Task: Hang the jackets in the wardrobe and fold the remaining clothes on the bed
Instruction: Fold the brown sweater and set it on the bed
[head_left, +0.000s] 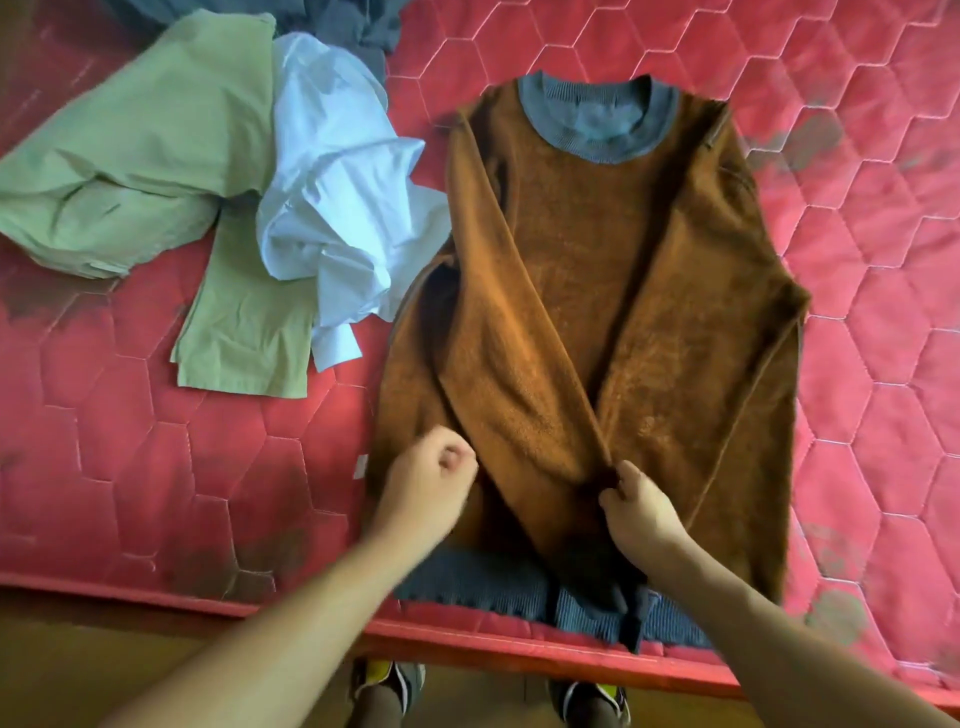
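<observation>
A brown fleece sweater (597, 270) with a grey collar and grey hem lies flat on the red quilted bed (883, 218). Both of its sleeves are folded across the front and cross near the hem. My right hand (636, 512) pinches the fabric where the sleeves cross. My left hand (431, 486) hovers over the sweater's lower left edge with curled fingers, holding nothing; it is blurred.
To the left lie light green trousers (135, 171) and a crumpled white shirt (343, 208). A dark grey garment (343, 21) sits at the top edge. The bed's front edge (467, 642) runs just before my feet, with shoes (387, 680) on the floor.
</observation>
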